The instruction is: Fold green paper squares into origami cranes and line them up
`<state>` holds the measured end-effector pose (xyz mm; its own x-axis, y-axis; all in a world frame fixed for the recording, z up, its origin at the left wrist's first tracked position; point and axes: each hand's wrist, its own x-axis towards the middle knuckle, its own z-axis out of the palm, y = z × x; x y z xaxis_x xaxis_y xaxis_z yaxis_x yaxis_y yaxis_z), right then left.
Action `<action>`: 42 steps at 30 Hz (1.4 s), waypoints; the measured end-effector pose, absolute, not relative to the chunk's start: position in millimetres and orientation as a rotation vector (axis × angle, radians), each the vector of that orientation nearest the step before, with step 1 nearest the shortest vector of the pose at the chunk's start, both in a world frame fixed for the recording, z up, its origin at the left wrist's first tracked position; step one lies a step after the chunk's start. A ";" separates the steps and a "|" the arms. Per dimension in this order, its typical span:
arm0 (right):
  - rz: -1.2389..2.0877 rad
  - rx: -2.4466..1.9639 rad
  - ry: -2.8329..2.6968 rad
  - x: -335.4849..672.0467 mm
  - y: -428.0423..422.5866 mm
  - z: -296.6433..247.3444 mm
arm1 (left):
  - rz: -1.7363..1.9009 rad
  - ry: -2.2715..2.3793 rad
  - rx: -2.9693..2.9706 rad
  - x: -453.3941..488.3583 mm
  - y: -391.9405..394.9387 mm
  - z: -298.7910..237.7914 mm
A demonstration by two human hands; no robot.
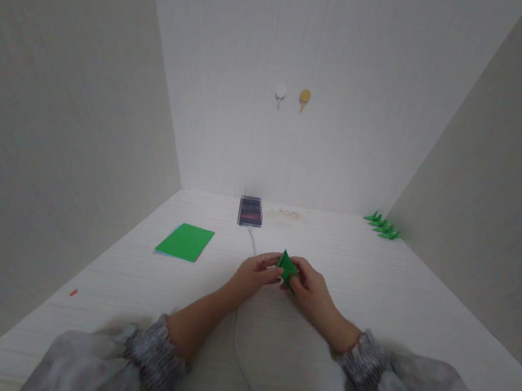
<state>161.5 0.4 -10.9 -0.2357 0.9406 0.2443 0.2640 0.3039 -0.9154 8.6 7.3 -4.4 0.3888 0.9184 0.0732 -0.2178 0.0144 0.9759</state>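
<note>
A small folded piece of green paper (287, 266) is pinched between both of my hands above the middle of the white table (401, 310). My left hand (254, 276) grips its left side with fingers closed; a ring shows on one finger. On the paper's right side my right hand (309, 289) holds on, fingers curled round it. Much of the paper is hidden by my fingers.
A stack of green paper sheets (186, 241) lies to the left. Several finished green folded figures (383, 227) stand in a row at the back right corner. A small dark device (250, 211) sits at the back, its cable (237, 344) running toward me. Two hooks (292, 96) hang on the wall.
</note>
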 end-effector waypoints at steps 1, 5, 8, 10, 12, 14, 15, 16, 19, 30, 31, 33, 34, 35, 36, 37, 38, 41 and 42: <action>0.909 -1.143 -1.732 162.4 1.1 -11.6 | 0.999 0.745 1.300 9.0 7.9 -5.6; 0.707 -1.245 -1.786 164.9 3.4 -13.7 | 0.900 0.751 1.420 8.9 6.2 -8.0; 0.653 -1.246 -1.812 165.6 3.2 -13.1 | 0.931 0.801 1.413 9.2 2.5 -4.1; 0.644 -1.223 -1.813 165.7 2.2 -12.2 | 0.995 0.854 1.375 10.3 0.8 -0.2; 0.642 -1.186 -1.809 165.6 0.6 -10.9 | 1.031 0.841 1.243 11.6 0.4 2.9; 0.632 -1.127 -1.823 165.5 -1.3 -8.8 | 1.075 0.824 1.128 12.4 1.0 4.7; 0.620 -1.088 -1.840 165.5 -2.3 -7.4 | 1.095 0.812 1.087 12.5 1.3 5.3; 0.603 -1.046 -1.858 165.6 -3.2 -5.9 | 1.107 0.798 1.055 12.4 1.6 5.7; 0.553 -0.933 -1.895 166.2 -5.3 -1.8 | 1.083 0.742 0.993 12.0 1.3 6.9; 0.524 -0.842 -1.847 164.8 -5.2 2.5 | 0.963 0.778 1.009 11.3 -0.2 10.4; 0.522 -0.838 -1.841 164.4 -5.1 2.4 | 0.962 0.783 1.006 11.2 -0.1 10.7; 0.524 -0.825 -1.833 163.8 -5.1 1.4 | 0.966 0.784 1.000 11.4 -0.1 11.1; 0.531 -0.817 -1.833 163.6 -5.1 0.8 | 0.971 0.780 1.000 11.5 -0.1 11.0; 0.541 -0.806 -1.837 163.4 -5.2 0.2 | 0.979 0.779 1.001 11.6 -0.1 10.8; 0.555 -0.795 -1.844 163.3 -5.2 -0.2 | 0.990 0.784 1.002 11.6 0.1 10.4; 0.569 -0.783 -1.850 163.3 -5.3 -0.3 | 1.003 0.794 1.003 11.4 0.3 9.9; 0.586 -0.771 -1.858 163.4 -5.5 -0.1 | 1.017 0.806 1.004 11.0 0.8 9.2; 0.670 -0.745 -1.865 164.0 -6.1 1.3 | 1.049 0.828 0.998 8.8 3.0 6.9; 0.715 -0.742 -1.843 164.2 -6.3 1.6 | 1.064 0.828 0.992 8.0 3.7 6.2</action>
<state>164.2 -6.3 1.6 -0.3280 0.7548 0.5681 0.1743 0.6394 -0.7489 8.0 3.7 6.2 0.2846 0.9556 -0.0768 -0.3085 0.1672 0.9364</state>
